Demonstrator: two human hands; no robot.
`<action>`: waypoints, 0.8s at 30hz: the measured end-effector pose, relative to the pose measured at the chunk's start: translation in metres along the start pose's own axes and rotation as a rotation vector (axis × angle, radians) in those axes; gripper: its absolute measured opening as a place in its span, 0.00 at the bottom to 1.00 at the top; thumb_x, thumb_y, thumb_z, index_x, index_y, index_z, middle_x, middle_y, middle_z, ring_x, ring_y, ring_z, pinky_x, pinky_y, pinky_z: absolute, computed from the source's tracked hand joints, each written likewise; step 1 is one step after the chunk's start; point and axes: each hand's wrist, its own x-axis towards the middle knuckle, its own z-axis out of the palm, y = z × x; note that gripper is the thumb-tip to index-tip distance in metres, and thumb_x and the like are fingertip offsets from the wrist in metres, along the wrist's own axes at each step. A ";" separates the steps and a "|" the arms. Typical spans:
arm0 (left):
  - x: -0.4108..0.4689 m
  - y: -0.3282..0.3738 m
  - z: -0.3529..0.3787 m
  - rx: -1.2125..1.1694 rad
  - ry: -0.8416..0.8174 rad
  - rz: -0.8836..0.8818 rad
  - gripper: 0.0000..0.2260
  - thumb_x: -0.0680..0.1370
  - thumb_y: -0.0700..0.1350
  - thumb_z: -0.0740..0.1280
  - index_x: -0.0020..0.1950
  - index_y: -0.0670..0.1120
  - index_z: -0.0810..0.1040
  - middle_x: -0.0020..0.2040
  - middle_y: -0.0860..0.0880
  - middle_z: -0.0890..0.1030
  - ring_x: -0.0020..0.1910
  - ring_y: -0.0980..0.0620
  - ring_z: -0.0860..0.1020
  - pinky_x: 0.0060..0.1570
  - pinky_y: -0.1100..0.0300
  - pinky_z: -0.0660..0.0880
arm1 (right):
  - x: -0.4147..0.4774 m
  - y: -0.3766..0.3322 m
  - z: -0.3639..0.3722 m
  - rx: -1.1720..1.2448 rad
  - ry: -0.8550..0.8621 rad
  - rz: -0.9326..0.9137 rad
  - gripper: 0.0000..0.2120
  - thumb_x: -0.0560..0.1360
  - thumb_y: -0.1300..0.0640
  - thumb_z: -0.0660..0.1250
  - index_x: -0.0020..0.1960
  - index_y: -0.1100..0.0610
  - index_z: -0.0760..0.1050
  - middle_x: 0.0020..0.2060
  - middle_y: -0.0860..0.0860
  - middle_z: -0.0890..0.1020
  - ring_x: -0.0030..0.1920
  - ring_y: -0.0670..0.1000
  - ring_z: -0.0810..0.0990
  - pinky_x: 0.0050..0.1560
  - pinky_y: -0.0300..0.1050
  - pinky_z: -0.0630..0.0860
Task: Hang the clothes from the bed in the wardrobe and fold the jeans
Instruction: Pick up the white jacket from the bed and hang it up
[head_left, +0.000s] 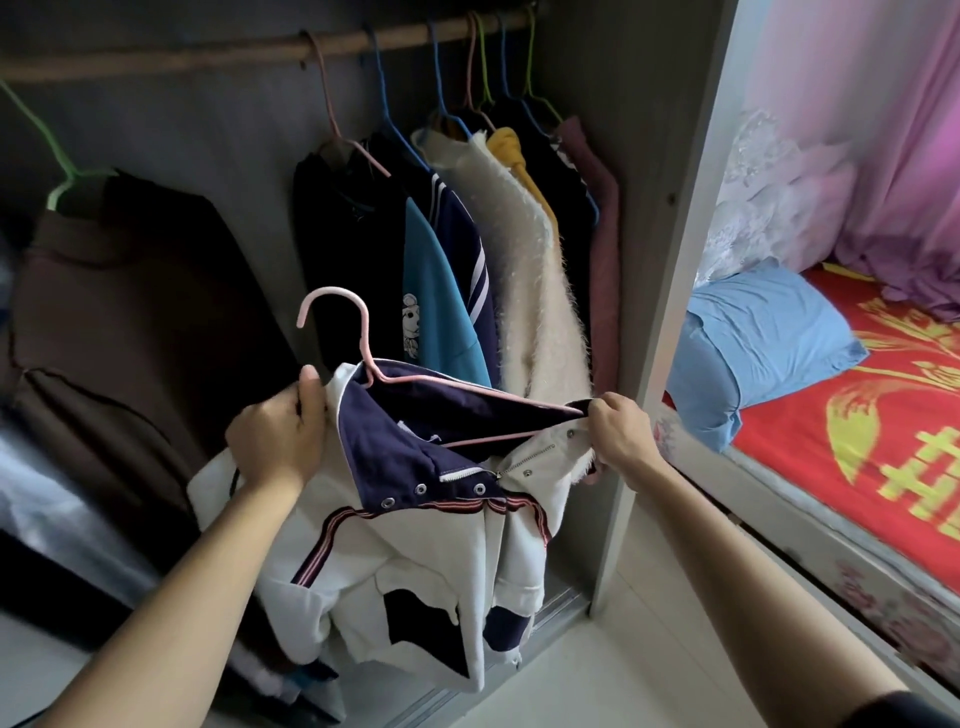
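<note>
While the left hand (278, 441) grips one shoulder of the white-and-navy jacket (415, 561) and the right hand (618, 436) pinches its collar edge, the pink hanger (368, 343) sits between them, only partly seated. Lifted now to the rail (208, 56) above, the loose shoulder could slip off and drop the jacket.

At the centre of the frame, the jacket (415, 561) is white with a navy collar lining, navy patches and a red-and-navy striped band, and the hanger (368, 338) in it is pale pink. Across the upper half, left to right, are a brown garment (119, 312) on a green hanger (56, 193), a black top (337, 234), a bright blue shirt (441, 301) with a small white cartoon print, a navy top (462, 228) with white stripes, a cream coat (530, 270), a mustard top (506, 145) and a mauve top (605, 249). At the right, the bed sheet (857, 415) is red with a yellow pattern, the pillow (763, 332) light blue and the curtain (883, 130) pink.
</note>
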 end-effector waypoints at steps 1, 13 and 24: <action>-0.001 0.002 -0.001 -0.037 -0.080 -0.027 0.32 0.81 0.62 0.49 0.32 0.42 0.78 0.30 0.38 0.78 0.32 0.32 0.78 0.34 0.54 0.67 | 0.002 0.001 -0.002 0.030 -0.003 0.020 0.12 0.75 0.57 0.53 0.38 0.57 0.73 0.39 0.53 0.78 0.39 0.54 0.75 0.27 0.43 0.67; -0.018 0.045 0.003 -0.231 -0.447 -0.131 0.36 0.58 0.85 0.51 0.46 0.58 0.73 0.35 0.62 0.79 0.40 0.51 0.78 0.40 0.57 0.71 | 0.011 -0.002 -0.004 0.165 0.039 0.071 0.28 0.73 0.38 0.67 0.45 0.65 0.78 0.41 0.55 0.83 0.42 0.57 0.81 0.45 0.55 0.78; -0.005 0.063 0.015 -0.160 -0.727 -0.079 0.35 0.62 0.77 0.66 0.24 0.46 0.63 0.18 0.54 0.64 0.19 0.55 0.64 0.27 0.59 0.61 | 0.015 0.016 -0.021 -0.377 0.140 -0.211 0.17 0.79 0.48 0.65 0.39 0.56 0.64 0.35 0.53 0.75 0.37 0.58 0.72 0.36 0.48 0.67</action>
